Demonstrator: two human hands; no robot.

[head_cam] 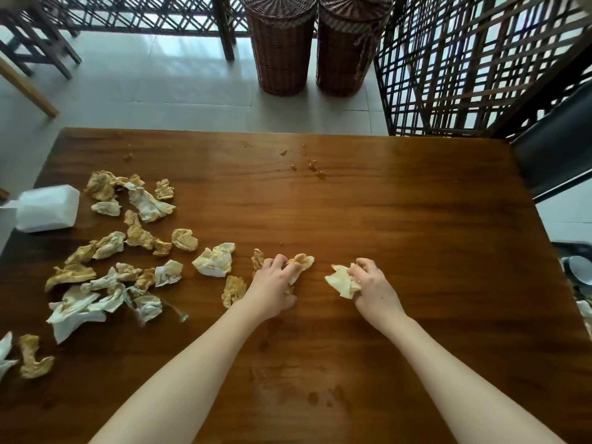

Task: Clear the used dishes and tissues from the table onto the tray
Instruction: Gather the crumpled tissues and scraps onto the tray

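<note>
- A dark wooden desk stands on a pale tiled floor. Two tall wicker baskets and dark lattice screens are beyond its far edge.
- The left hand rests near the middle of the desk, its grip closed round a stained tissue. This tissue is crumpled, and its long axis runs from the palm out toward the far right, where its brown end sticks past the fingertips.
- The right hand lies just to the right, its grip curled on a pale tissue. That tissue fans out to the left of the fingers, with its long axis running roughly near to far and a corner pointing left toward the other hand.
- The two held tissues are near each other but apart.
- Many loose tissues, white and yellow-brown, lie scattered over the left half of the desk, the nearest just beside the left hand.
- A white tissue pack sits at the left edge, lying lengthwise left to right.
- Small brown sauce drops dot the far middle of the desk.
</note>
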